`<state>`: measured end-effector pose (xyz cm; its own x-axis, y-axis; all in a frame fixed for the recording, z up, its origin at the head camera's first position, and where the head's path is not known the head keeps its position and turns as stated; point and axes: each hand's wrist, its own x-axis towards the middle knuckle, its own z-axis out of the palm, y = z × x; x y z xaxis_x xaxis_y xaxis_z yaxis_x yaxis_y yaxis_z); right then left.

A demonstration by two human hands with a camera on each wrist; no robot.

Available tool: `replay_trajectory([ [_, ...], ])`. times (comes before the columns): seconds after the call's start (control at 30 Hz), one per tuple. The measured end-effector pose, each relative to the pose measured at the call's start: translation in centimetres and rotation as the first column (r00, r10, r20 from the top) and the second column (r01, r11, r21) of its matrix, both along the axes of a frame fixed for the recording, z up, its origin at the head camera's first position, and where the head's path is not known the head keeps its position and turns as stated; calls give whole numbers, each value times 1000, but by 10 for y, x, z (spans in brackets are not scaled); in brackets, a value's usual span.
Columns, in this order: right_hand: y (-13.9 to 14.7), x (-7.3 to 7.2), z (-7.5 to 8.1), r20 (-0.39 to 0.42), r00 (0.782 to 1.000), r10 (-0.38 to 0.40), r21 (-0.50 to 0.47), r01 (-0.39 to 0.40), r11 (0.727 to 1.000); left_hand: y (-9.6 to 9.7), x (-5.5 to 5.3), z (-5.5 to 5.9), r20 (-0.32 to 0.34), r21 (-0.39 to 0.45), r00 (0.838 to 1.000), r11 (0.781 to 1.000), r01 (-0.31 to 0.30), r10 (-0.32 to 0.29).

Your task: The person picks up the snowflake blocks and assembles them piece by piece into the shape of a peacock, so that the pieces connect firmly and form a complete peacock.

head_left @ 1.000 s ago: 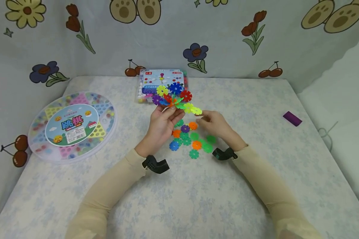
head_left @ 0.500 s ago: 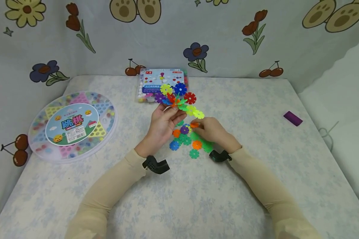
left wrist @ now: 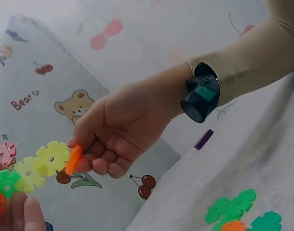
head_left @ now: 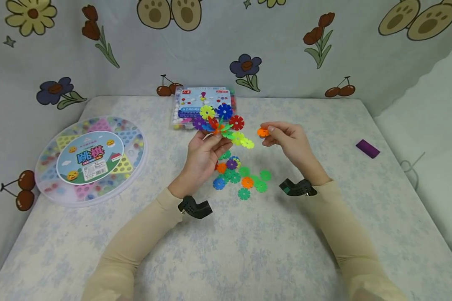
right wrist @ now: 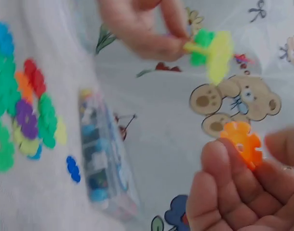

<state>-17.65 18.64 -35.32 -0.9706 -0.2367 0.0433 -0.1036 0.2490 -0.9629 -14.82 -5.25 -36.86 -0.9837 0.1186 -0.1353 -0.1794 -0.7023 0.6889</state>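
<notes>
My left hand (head_left: 205, 156) holds up a cluster of joined snowflake discs (head_left: 220, 125) between thumb and fingers. The cluster has yellow, blue, red, purple and green discs, with a yellow-green arm (head_left: 242, 139) reaching out to the right. My right hand (head_left: 291, 144) pinches a single orange snowflake disc (right wrist: 242, 144) by its edge, just right of that arm in the head view. Seen from the left wrist, the orange disc (left wrist: 73, 160) overlaps the end of the yellow discs (left wrist: 52, 158). Below both hands, loose snowflake discs (head_left: 244, 193) in green, orange, blue and purple lie on the table.
A round Chinese checkers box (head_left: 90, 161) lies on the left of the table. Behind the cluster stands a clear box of beads (head_left: 207, 98) with a printed label. A purple block (head_left: 368, 149) is near the right edge, beside a pale cord (head_left: 412, 169).
My right hand reached down to the loose discs, picked up an orange one and raised it to the right of the cluster. The left hand stays nearly still with the cluster.
</notes>
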Motion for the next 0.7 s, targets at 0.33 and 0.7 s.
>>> replay_trajectory([
  [0.33,-2,18,23,131,991,5,-70,4,998,4,3,-4,-34,-75,999,997,6,-9],
  [0.7,-9,20,22,149,989,13,38,-19,999,9,8,-6,-169,-173,985,985,-14,-16],
])
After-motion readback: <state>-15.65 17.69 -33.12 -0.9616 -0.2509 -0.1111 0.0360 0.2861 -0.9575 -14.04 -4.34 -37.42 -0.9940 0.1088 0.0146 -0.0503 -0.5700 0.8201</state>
